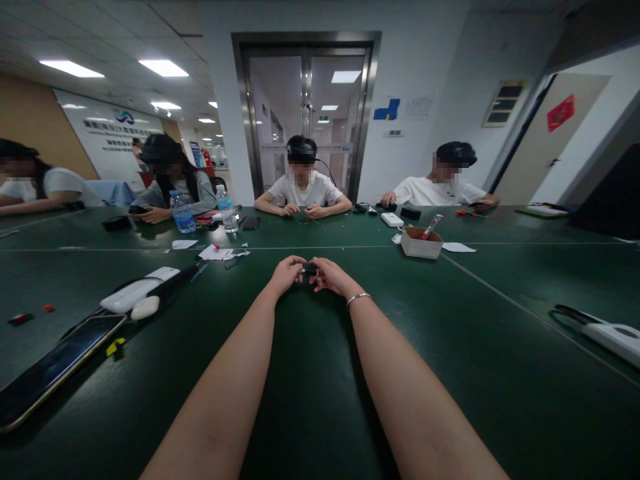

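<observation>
Both my hands meet over the green table, near the middle of the view. Between them is a small dark object, partly covered by fingers, too small to identify. My left hand has its thumb and fingers closed on the object's left end. From the other side, my right hand pinches its right end, fingers curled. A silver bracelet circles my right wrist.
At the left lie a phone, a white power bank and a white case. Farther back stand two water bottles and a cardboard box. Several people sit across the table. A white device lies right.
</observation>
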`<state>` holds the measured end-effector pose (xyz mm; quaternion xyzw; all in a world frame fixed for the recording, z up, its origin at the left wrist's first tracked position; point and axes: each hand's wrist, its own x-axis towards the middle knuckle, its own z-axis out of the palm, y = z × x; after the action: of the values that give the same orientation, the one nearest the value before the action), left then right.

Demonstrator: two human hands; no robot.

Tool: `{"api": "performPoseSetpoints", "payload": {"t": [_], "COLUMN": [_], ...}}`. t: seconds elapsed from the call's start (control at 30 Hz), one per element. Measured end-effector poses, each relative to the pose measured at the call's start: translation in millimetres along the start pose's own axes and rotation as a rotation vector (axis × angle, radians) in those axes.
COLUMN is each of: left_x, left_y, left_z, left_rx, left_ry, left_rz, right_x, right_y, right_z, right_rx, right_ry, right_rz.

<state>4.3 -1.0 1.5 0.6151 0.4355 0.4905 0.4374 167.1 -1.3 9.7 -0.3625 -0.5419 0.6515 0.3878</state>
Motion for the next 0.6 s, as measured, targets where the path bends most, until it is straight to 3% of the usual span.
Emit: {"api": "performPoseSetpoints", "payload": {"t": [0.17, 0.3, 0.47, 0.6], "left_x": [-0.9, -0.6, -0.3, -0.8], "left_y": [1.5, 0.4, 1.0, 2.5], "left_z": [0.0, -1.7, -1.0, 0.6], "left_rx": [0.001, 0.010, 0.019, 0.027], "left_ry": [-0.008, -0.014, -0.007, 0.011], "left_rz": [-0.002, 0.009, -0.004, -0.012], "right_x": [-3.7, -3.8, -3.7, -2.3], "right_y": [-2.3, -2.6, -2.7, -2.8], "right_z": [0.2, 0.0, 0.5, 1.3], "right_rx": [0.068, 0.011, -0.037, -0.045], "right_ry": [-0.042, -0.035, -0.062, -0.068], "right_rz": [-0.077, 0.016, -0.065, 0.012]}}
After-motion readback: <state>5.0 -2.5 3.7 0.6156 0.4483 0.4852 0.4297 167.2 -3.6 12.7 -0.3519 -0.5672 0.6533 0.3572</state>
